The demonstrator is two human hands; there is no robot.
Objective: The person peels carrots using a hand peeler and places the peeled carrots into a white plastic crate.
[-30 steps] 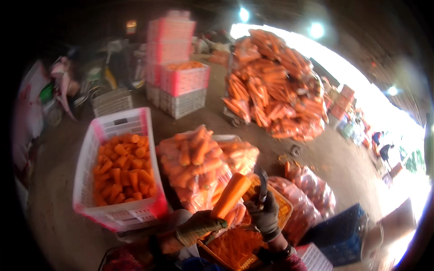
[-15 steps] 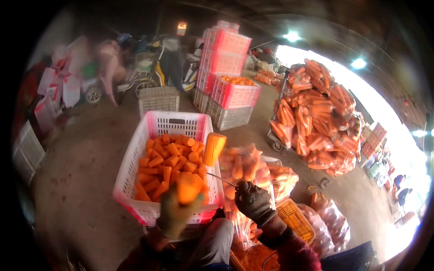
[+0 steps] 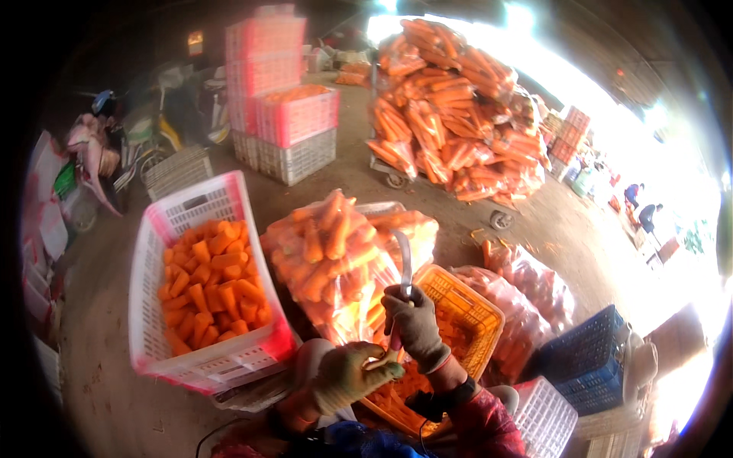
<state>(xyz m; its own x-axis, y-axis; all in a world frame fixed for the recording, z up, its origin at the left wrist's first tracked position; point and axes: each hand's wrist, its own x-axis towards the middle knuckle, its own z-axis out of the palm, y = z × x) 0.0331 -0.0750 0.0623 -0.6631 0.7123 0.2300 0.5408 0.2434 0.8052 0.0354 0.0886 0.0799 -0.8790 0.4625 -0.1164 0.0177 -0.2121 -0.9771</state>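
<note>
Head view, right hand: the gloved right hand (image 3: 416,328) is above the orange crate, fingers clamped around a knife's handle.
Knife: the curved knife (image 3: 405,259) stands blade up from the fist, in front of the bagged carrots.
Left hand: the gloved left hand (image 3: 345,378) is just below the right one, fingers curled, a gap showing between thumb and forefinger; whether they grip anything I cannot tell.
Orange crate: the orange crate (image 3: 491,341) sits under and beyond the hands, with orange pieces (image 3: 393,397) inside.
White crate: to the left, the white and pink crate (image 3: 210,368) holds cut carrots (image 3: 210,286).
Carrot bag: a clear bag of carrots (image 3: 332,256) stands between the two crates.
Right side: more filled bags (image 3: 508,309) and a blue crate (image 3: 584,359).
Cart: farther back, a wheeled cart bears a tall heap of bagged carrots (image 3: 454,114).
</note>
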